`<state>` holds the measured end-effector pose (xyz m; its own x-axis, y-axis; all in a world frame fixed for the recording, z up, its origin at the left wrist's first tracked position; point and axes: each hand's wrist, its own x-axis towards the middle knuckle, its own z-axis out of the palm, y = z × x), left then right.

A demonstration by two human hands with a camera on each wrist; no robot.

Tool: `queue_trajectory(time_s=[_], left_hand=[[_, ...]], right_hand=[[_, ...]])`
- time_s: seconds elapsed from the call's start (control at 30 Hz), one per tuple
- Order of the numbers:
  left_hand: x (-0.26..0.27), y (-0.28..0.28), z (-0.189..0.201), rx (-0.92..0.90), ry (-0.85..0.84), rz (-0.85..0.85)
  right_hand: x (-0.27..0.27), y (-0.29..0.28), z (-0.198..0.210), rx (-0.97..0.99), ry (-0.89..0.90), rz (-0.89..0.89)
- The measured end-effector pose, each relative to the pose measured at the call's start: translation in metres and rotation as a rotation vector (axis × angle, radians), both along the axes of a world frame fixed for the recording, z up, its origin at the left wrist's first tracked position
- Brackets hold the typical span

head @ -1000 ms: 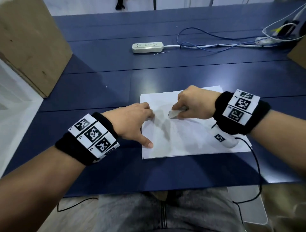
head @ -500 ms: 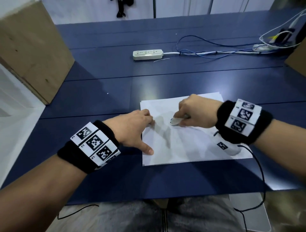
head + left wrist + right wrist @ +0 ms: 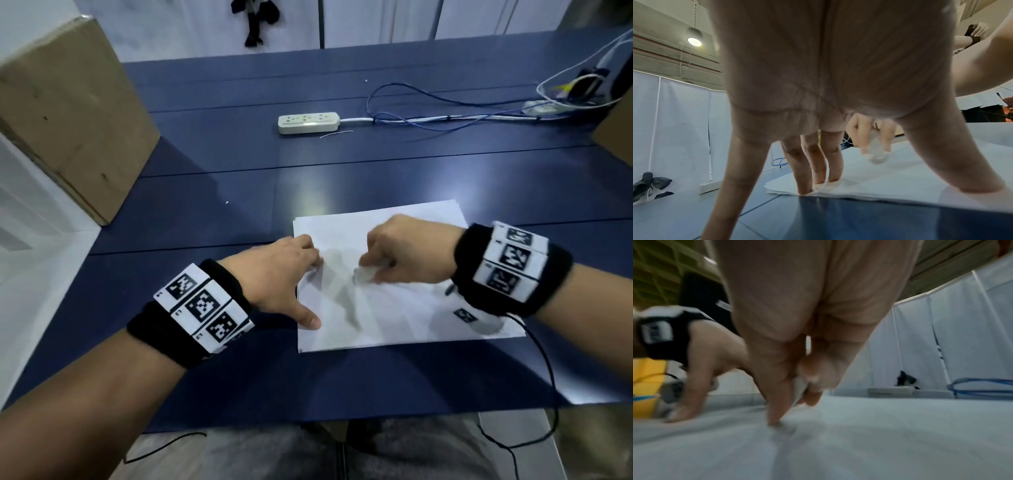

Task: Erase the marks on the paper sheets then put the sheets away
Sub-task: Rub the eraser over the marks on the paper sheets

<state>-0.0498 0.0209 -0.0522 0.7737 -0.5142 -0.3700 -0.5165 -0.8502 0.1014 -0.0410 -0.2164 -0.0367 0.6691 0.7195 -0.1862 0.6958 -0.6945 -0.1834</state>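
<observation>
Closest to the person are grey trousers [image 3: 274, 455] and a thin black cable [image 3: 544, 370] that hangs off the table's near edge. The table [image 3: 239, 383] is dark blue.

A little way in lies a small pile of white sheets [image 3: 394, 318], flat on the table and right in front of the person. The left hand [image 3: 277, 277] is on the left edge of the pile. Its fingers [image 3: 816, 164] are straight and spread, and the tips press down on the paper. The thumb sits apart from them, nearer the person, also on the paper.

The right hand [image 3: 407, 253] is over the middle of the top sheet. It looks blurry. Its fingers are curled and pinch a small white eraser [image 3: 364, 274], and the eraser's low end touches the paper. Both wrists wear black bands with black and white square tags.

No marks can be made out on the paper.

Further away, a white power strip [image 3: 308, 122] lies on the table with blue and white wires [image 3: 428, 120] running off to the right. A brown box [image 3: 65, 120] stands at the far left.
</observation>
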Motion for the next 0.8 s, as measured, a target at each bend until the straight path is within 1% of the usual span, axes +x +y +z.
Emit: queue_trajectory(time_s=[0.07, 0.1, 0.13, 0.2, 0.3, 0.37, 0.4, 0.47, 0.53, 0.57, 0.6, 0.67, 0.8], left_hand=[[0.001, 0.0, -0.002, 0.003, -0.002, -0.004], [0.001, 0.0, -0.002, 0.006, -0.002, -0.007], [0.001, 0.0, -0.002, 0.009, -0.001, -0.01], [0.0, -0.001, -0.001, 0.017, 0.002, -0.015], [0.0, -0.002, 0.001, 0.009, 0.01, -0.014], [0.0, -0.001, 0.001, 0.004, 0.013, -0.008], [0.0, -0.001, 0.0, 0.002, 0.011, -0.008], [0.0, -0.001, -0.001, 0.003, 0.008, -0.008], [0.001, 0.0, -0.001, 0.004, 0.005, -0.01], [0.001, 0.0, -0.001, 0.003, 0.002, -0.012], [0.001, 0.0, -0.002, 0.006, -0.001, -0.015], [0.001, -0.001, -0.001, 0.016, -0.003, -0.019], [0.0, -0.003, 0.001, 0.018, 0.005, -0.024]], right_hand=[[-0.021, 0.0, 0.002, -0.027, 0.189, 0.083], [-0.029, 0.0, 0.001, -0.056, 0.246, 0.127], [-0.033, 0.0, 0.0, -0.075, 0.259, 0.147], [-0.022, -0.001, -0.001, -0.046, 0.193, 0.1], [0.009, -0.002, -0.001, -0.002, 0.003, -0.034], [0.019, -0.004, -0.003, 0.0, -0.066, -0.103], [0.017, -0.005, -0.003, -0.007, -0.08, -0.097], [0.004, -0.006, -0.003, -0.001, -0.026, -0.003], [-0.015, -0.007, 0.0, 0.023, 0.13, 0.099], [-0.02, -0.008, -0.001, 0.019, 0.196, 0.124], [-0.021, -0.009, -0.002, 0.001, 0.224, 0.131], [-0.012, -0.008, -0.003, -0.014, 0.192, 0.097], [0.015, -0.009, -0.004, 0.057, 0.022, -0.072]])
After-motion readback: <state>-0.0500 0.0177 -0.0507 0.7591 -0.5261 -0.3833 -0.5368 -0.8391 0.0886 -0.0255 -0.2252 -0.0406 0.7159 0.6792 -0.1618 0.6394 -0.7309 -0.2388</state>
